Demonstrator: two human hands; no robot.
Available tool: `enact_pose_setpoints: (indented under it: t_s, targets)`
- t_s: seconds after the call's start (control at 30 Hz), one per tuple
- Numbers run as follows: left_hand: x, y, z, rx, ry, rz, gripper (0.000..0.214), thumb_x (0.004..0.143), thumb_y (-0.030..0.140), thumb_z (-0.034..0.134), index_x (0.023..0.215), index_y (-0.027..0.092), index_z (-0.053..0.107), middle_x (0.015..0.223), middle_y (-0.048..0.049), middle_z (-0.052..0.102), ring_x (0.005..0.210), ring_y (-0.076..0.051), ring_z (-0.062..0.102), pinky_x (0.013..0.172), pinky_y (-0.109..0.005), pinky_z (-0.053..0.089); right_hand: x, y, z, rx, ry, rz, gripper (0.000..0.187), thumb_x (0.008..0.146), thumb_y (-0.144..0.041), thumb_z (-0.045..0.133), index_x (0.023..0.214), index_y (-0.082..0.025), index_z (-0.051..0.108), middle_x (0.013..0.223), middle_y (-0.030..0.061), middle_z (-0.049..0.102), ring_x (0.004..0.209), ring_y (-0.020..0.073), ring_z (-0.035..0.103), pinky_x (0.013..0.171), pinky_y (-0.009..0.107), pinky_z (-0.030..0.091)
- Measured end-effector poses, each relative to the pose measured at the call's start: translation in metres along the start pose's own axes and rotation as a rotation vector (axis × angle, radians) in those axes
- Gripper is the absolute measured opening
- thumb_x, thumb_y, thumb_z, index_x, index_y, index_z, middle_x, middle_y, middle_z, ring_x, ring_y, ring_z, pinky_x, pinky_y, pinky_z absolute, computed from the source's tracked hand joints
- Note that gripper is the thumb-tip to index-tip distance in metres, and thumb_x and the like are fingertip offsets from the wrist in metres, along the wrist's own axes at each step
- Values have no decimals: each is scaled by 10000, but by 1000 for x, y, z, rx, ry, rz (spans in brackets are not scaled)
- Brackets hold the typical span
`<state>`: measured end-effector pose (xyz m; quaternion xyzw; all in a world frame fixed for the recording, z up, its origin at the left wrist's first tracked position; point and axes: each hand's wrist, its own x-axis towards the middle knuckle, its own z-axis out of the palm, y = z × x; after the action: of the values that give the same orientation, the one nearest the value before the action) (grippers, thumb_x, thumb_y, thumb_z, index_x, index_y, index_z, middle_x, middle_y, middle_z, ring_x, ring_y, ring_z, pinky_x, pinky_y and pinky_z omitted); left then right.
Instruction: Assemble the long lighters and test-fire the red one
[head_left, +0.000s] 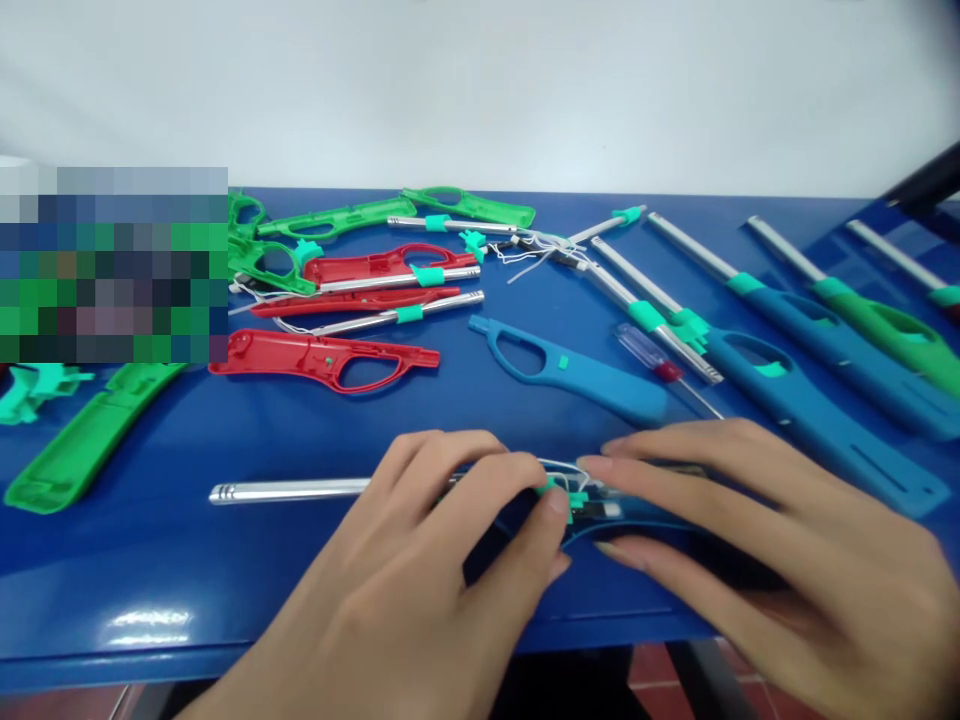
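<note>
Your counter (300,610) is a glossy deep blue, under a plain white wall (480,90). At lower centre you have a dark blue shell (637,515) with a teal clip (574,497) and a silver tube (289,490), finely ringed at its tip. Centre left lies a red shell (322,360), lower left a bright green shell (82,440), and at centre a mid-blue handle (570,372). The screwdriver (652,360) is clear with a red core.

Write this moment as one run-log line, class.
left hand: pinches teal plastic clip | right hand: grips open blue plastic lighter body | silver metal tube: points left | nearby: loose blue plastic handle
</note>
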<state>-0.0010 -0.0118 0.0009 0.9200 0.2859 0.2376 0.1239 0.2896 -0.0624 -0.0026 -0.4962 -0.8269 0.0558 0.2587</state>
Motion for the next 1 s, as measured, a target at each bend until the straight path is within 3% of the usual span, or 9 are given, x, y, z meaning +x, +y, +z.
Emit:
enact_pose_setpoints:
  t_s: [0.13, 0.3, 0.43, 0.57, 0.7, 0.8, 1.0]
  targets:
    - [4, 5, -3, 97, 33, 44, 293, 1224, 113, 526, 1355, 223, 764, 1291, 7, 793, 1244, -189, 646, 1130, -309, 541, 1, -1, 1, 14, -6, 7, 369, 1209, -362, 628, 1562, -436, 703, 1424, -27, 796, 1277, 235, 772, 1111, 400, 629]
    - [7, 11, -1, 210, 59, 65, 440, 1232, 88, 371, 1319, 173, 793, 1197, -17, 844, 1160, -216, 728, 1097, -377, 586, 5, -1, -1, 2, -12, -38, 324, 1216, -345, 633, 1525, -390, 719, 1366, -23, 810, 1245, 192, 776, 1123, 332, 607]
    - [8, 13, -1, 240, 58, 70, 435, 1217, 75, 404, 1333, 181, 809, 1233, 2, 868, 1148, -225, 751, 1068, -399, 605, 4, -1, -2, -45, -14, -41, 398, 1216, -396, 643, 1611, -356, 676, 1421, -25, 805, 1261, 166, 770, 1147, 301, 573]
    - [5, 12, 0, 246, 45, 69, 435, 1239, 113, 392, 1344, 182, 808, 1214, -4, 868, 1205, -233, 759, 1159, -406, 602, 4, 1, -2, -73, -51, -86, 411, 1238, -429, 589, 1639, -401, 675, 1515, -52, 780, 1343, 171, 734, 1199, 337, 517]
    - [-2, 11, 5, 234, 62, 35, 410, 1224, 130, 411, 1423, 175, 766, 1423, -59, 836, 1434, -263, 718, 1258, -440, 606, 6, 2, -1, -55, -46, -110, 369, 1246, -372, 580, 1588, -394, 717, 1477, -57, 793, 1331, 144, 727, 1211, 311, 489]
    - [-2, 12, 6, 204, 57, 15, 395, 1205, 128, 440, 1464, 174, 735, 1550, -73, 790, 1425, -269, 734, 1240, -450, 636, 7, 2, -1, -39, -26, -85, 347, 1242, -388, 594, 1555, -396, 742, 1460, -49, 792, 1302, 136, 737, 1185, 294, 514]
    - [4, 12, 0, 217, 44, 73, 474, 1125, -9, 403, 1403, 149, 753, 1305, -50, 858, 1226, -256, 761, 1183, -396, 637, 7, 2, -2, 9, -43, -71, 370, 1211, -368, 650, 1560, -437, 753, 1461, -57, 793, 1282, 133, 768, 1065, 244, 626]
